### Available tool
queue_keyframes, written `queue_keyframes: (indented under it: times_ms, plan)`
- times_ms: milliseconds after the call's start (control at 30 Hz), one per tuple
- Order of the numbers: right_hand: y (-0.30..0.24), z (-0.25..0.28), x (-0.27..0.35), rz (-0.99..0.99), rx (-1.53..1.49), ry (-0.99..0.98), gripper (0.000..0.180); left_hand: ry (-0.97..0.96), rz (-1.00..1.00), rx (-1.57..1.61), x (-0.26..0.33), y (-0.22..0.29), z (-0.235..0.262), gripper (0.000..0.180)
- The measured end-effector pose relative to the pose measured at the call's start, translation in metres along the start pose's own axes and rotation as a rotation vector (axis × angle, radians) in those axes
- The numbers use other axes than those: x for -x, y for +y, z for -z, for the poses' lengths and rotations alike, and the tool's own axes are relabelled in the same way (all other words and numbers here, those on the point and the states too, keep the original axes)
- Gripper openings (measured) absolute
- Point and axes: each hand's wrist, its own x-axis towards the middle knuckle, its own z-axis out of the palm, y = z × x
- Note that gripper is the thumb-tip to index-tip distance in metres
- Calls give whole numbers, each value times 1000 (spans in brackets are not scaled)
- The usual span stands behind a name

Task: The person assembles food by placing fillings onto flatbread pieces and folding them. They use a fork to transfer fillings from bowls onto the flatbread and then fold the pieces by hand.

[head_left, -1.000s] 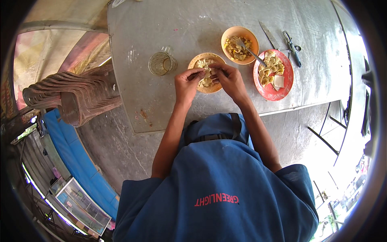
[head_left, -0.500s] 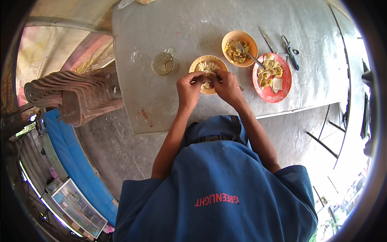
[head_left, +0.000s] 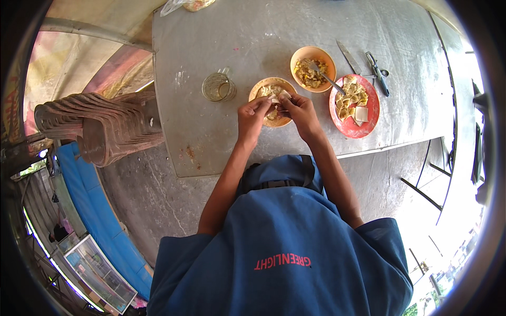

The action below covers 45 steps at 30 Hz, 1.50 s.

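My left hand (head_left: 254,115) and my right hand (head_left: 302,111) meet over a tan bowl (head_left: 271,80), their fingertips pinching a pale dumpling wrapper (head_left: 283,97) between them. Pale pieces lie inside that bowl, partly hidden by my fingers. Just beyond my right hand is an orange bowl (head_left: 301,55) of chunky yellow-brown filling, with a metal spoon (head_left: 330,82) leaning in it. To the right, a red plate (head_left: 372,117) carries several folded dumplings (head_left: 352,98) and a flat square wrapper (head_left: 361,114).
A clear glass mug (head_left: 217,87) stands left of the bowls on the grey metal table (head_left: 211,150). At the far right lie a knife (head_left: 348,57) and a dark-handled tool (head_left: 379,75). Stacked brown plastic chairs (head_left: 100,124) are by the table's left edge. A clear bag (head_left: 176,5) lies at the back.
The wrapper's pale surface now shows above my fingertips, where it was mostly hidden before. My hands remain over the tan bowl. The whole view has shifted slightly.
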Motion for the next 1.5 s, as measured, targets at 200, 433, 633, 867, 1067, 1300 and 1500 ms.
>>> queue_keyframes:
  times_ms: [200,433,633,867,1067,1300,1500]
  plan:
    - [1,-9,-1,223,407,103,23,-56,-98,-183,2,-5,3,21]
    - [-8,-18,10,350,642,89,16,-37,-161,-228,-4,-7,10,18]
    - [-14,-21,0,440,765,130,12,-22,-200,-317,-6,-7,2,14]
    - [-8,-17,-1,546,851,33,22,0,125,121,-12,-5,10,16]
    - [1,-16,4,603,959,-11,40,70,140,145,-14,-16,11,21]
    - [-1,-15,0,475,801,-52,34,116,105,153,-13,-16,7,23]
    - [-10,-9,-5,352,723,57,21,40,171,159,-12,-6,10,23]
